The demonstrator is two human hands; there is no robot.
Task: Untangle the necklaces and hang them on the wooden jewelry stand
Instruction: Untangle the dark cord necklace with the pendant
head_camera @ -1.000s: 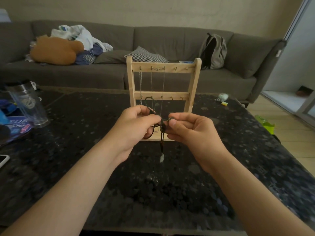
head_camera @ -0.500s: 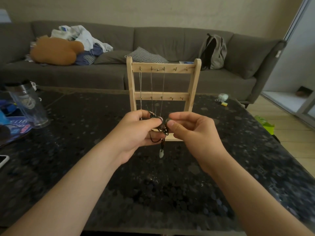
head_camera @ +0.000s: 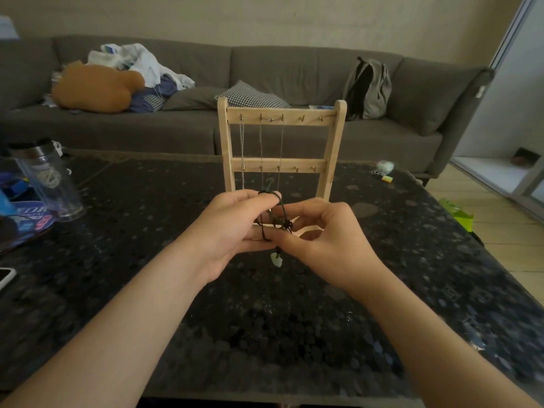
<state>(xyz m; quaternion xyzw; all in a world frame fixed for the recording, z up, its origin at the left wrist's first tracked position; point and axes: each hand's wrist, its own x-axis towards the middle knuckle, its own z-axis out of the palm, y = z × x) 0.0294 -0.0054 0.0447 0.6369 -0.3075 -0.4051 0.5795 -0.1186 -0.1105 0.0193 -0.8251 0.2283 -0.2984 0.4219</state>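
Observation:
A wooden jewelry stand (head_camera: 334, 148) stands upright on the dark table (head_camera: 147, 260), just beyond my hands. Thin silver chains (head_camera: 260, 148) hang from hooks on its top bar. Both hands meet in front of its base. My left hand (head_camera: 232, 231) has a black cord necklace (head_camera: 278, 214) looped over its fingers. My right hand (head_camera: 321, 240) pinches the same cord at a knot. A pale green pendant (head_camera: 276, 259) dangles below the fingers, above the table.
A clear tumbler (head_camera: 48, 181) and blue packaging (head_camera: 20, 219) sit at the table's left, a phone (head_camera: 6, 276) at the left edge. Small items (head_camera: 384, 167) lie at the far right corner. Behind is a grey sofa (head_camera: 182, 134) with clothes, cushions and a backpack (head_camera: 368, 88).
My hands have shifted lower and a little right. The left fingers spread with the cord looped over them, and the right hand turned to pinch the knot. The pendant hangs slightly lower.

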